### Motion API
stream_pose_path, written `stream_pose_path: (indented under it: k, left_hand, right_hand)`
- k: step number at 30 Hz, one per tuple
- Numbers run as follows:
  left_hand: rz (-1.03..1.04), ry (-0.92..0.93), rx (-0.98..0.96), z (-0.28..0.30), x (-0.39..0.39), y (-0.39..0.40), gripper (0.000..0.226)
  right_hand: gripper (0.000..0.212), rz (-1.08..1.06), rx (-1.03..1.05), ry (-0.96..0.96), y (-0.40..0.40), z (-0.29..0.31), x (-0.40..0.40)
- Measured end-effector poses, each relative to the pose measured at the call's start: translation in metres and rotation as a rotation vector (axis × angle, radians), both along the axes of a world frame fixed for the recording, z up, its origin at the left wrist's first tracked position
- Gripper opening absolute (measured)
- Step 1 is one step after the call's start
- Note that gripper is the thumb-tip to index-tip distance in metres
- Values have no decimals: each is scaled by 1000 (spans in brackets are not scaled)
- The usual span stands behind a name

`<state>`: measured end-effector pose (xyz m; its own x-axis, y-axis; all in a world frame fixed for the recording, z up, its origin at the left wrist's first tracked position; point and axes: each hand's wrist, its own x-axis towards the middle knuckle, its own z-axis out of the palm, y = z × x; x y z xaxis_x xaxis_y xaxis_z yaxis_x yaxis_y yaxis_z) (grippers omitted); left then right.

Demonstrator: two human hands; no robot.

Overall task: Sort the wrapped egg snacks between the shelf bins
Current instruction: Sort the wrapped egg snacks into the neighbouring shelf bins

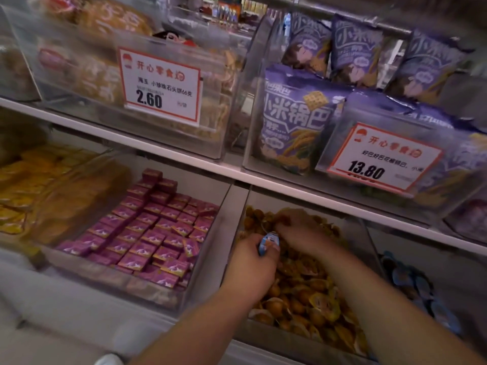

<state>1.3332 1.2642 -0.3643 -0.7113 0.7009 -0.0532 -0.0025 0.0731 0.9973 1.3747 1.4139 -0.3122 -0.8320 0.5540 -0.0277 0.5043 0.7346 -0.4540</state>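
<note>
A clear shelf bin (369, 233) in the lower middle is heaped with orange-wrapped egg snacks (313, 299). My left hand (253, 267) hovers over the bin's left side and pinches a blue-wrapped egg snack (268, 242) between thumb and fingers. My right hand (300, 230) reaches deeper into the heap, fingers curled down among the orange packs; what it grips is hidden. To the right, a neighbouring bin holds blue-wrapped snacks (419, 285), dim and partly cut off by my right forearm.
Left of the egg bin, a clear bin holds purple square packets (147, 233). Further left lie yellow packs (31, 185). The white shelf board (210, 167) above carries bins of purple bags (297, 117) and price cards (160, 85).
</note>
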Motion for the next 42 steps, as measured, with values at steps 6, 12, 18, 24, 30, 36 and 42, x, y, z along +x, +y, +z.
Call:
stream_pose_path:
  k: [6,12,18,24,30,36,42]
  left_hand:
    - [-66,1,-32,-2,-1,-1,11]
    - [-71,-70,-16,-3,-2,4,20]
    - [-21,-97,28,-1,-4,4,13]
    - [4,-125,66,2,-3,3,9]
    - [24,-151,78,3,-2,4,10]
    - [20,-130,84,3,-4,6,7]
    - [28,-104,67,5,-3,6,11]
  right_hand:
    - [69,147,201,-294,6,-42,-29]
    - [12,-45,-27,39,33,-19,3]
    - [22,-98,106,-198,43,1,20]
    - [53,30,307,-509,17,-18,6]
    - [23,50,221,-237,-8,-31,1]
    - [18,33,-278,149,-18,-10,15]
    - [30,-354,-151,145,30,4,18]
